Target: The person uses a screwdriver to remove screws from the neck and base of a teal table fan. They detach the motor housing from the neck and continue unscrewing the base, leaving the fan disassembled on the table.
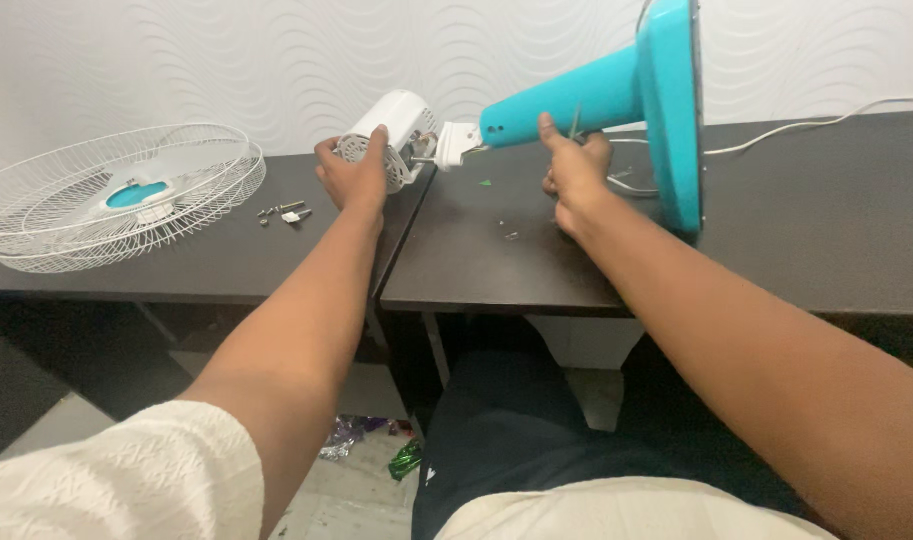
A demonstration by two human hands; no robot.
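Head view: a person's two bare arms reach out over two dark tables set side by side.
Left hand (pixel 354 172): fingers wrapped over the white fan motor housing (pixel 391 130), grasping it from the near side at the far right corner of the left table (pixel 206 265).
Right hand (pixel 574 170): thumb pressed up against the underside of the turquoise fan stand (pixel 586 95), the other fingers curled in around what looks like a thin tool; what exactly they grip cannot be told.
Fan stand: lying on its side, its round base (pixel 676 110) on edge at the right, its narrow neck pointing left to a white joint piece (pixel 456 143) just beside the motor housing.
Fan guard (pixel 116 195): white wire cage with a turquoise hub and the blades inside, lying flat at the far left, well apart from both hands.
Screws (pixel 284 212): a small cluster between the guard and the left hand.
White cable (pixel 826 118): runs along the far part of the right table (pixel 776 240) toward the base.
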